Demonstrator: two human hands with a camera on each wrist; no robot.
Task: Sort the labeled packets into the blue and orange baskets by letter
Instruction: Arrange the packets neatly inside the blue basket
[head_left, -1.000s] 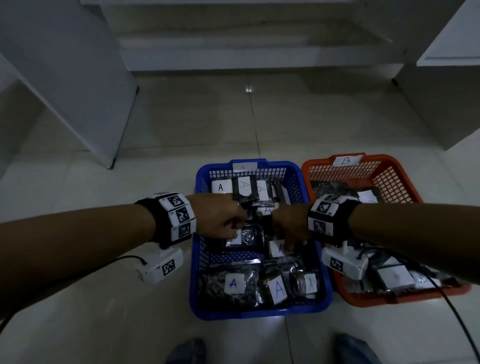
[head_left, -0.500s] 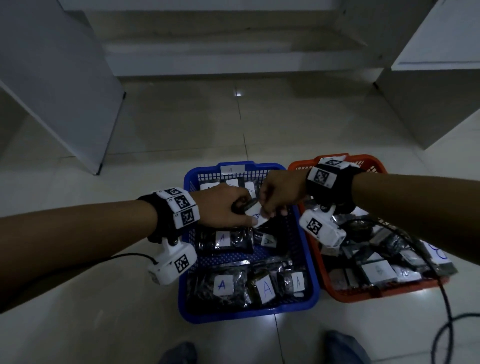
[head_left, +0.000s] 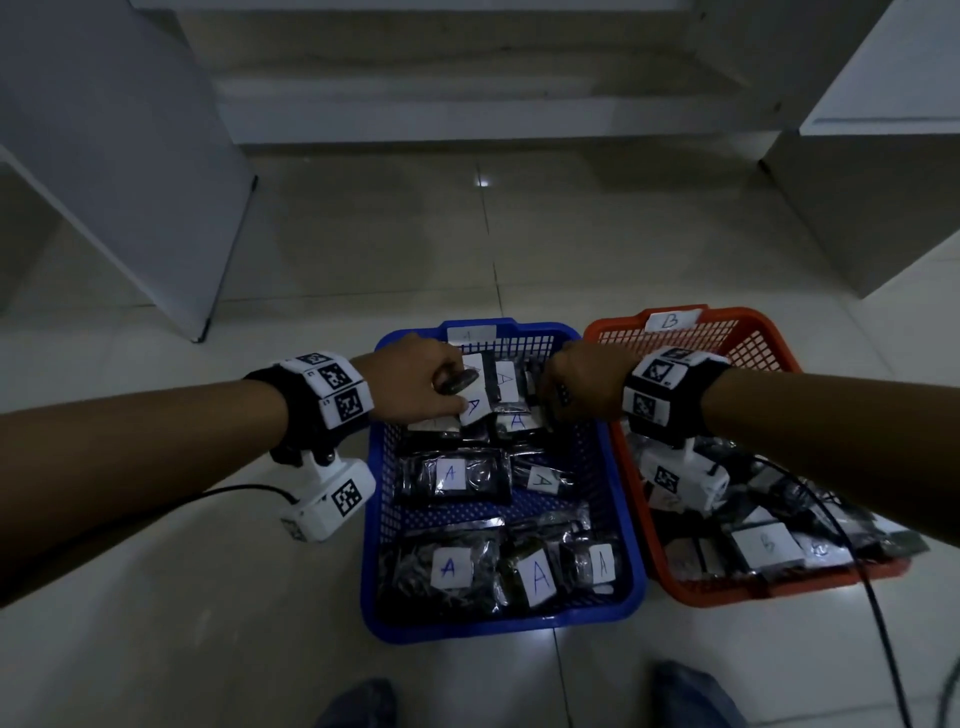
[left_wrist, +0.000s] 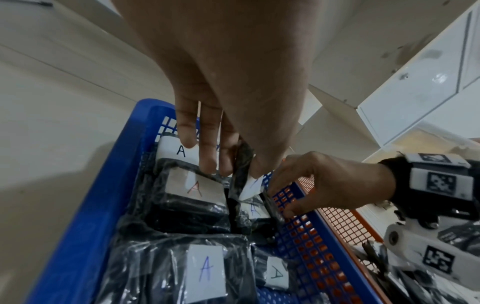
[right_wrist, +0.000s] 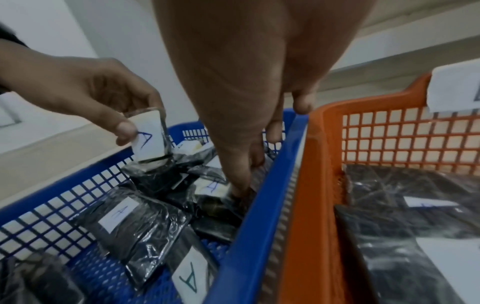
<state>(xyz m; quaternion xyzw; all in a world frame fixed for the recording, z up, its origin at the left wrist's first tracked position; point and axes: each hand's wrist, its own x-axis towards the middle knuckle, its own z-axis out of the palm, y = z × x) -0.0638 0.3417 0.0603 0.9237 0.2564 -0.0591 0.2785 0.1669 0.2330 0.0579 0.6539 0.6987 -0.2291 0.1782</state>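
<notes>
A blue basket (head_left: 372, 519) tagged A holds several dark plastic packets with white A labels. Beside it on the right, an orange basket (head_left: 753, 593) tagged B holds several more packets. My left hand (head_left: 457, 396) hovers over the blue basket's far end and pinches a small A packet (head_left: 474, 408) between thumb and fingers, which shows clearly in the right wrist view (right_wrist: 149, 142). My right hand (head_left: 550, 410) reaches down at the far right of the blue basket. There its fingers (left_wrist: 280, 202) pinch a thin dark packet (left_wrist: 271, 207) that stands against the blue wall.
The baskets sit on a pale tiled floor. White cabinet panels stand at the left (head_left: 130, 182) and right (head_left: 883, 182), with a step behind. A black cable (head_left: 872, 597) runs over the orange basket. My shoes (head_left: 358, 701) are at the near edge.
Both hands have moved from the middle of the blue basket to its far end. The left hand has lifted an A packet, and the right hand has dropped down by the right wall.
</notes>
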